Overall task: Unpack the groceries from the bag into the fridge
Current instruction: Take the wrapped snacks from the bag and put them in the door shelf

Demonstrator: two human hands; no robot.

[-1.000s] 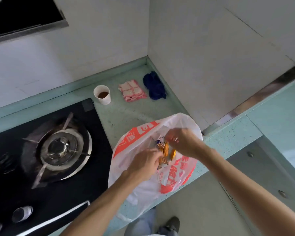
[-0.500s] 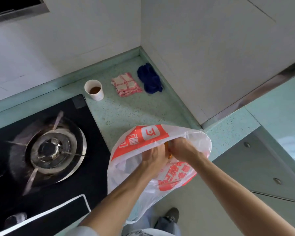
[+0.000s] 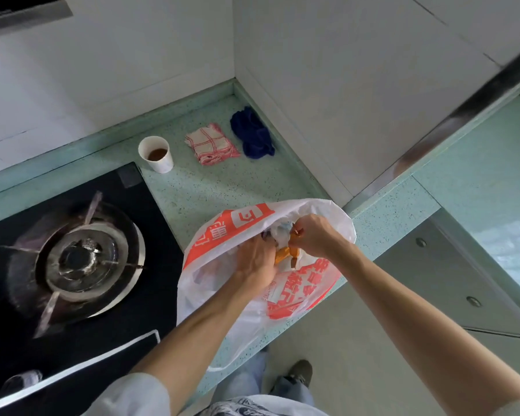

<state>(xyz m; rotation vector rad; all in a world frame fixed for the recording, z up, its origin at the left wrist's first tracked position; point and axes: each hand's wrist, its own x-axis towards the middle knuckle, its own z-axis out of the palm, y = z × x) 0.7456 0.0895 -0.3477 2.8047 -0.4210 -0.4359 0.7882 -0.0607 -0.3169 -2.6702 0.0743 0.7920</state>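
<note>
A white plastic grocery bag (image 3: 222, 232) with orange-red print lies on the pale green counter near its front edge, its mouth spread wide. Both my hands are inside that mouth. My left hand (image 3: 254, 259) reaches down among the contents, its fingers curled around orange packets (image 3: 284, 253). My right hand (image 3: 314, 235) pinches the top of the same orange packets from the right. A bluish-white wrapper (image 3: 282, 231) shows just behind them. The rest of the bag's contents are hidden by my hands and the plastic. No fridge is in view.
A black gas hob (image 3: 72, 259) with a round burner fills the left. At the back stand a paper cup (image 3: 156, 154) of brown liquid, a folded checked cloth (image 3: 212, 144) and a dark blue cloth (image 3: 254, 135). White tiled walls form a corner. Drawer fronts (image 3: 451, 274) are at right.
The view has dipped and shifted slightly. My hands stay in the bag's mouth; the orange packets, hidden half a second ago, show again between them.
</note>
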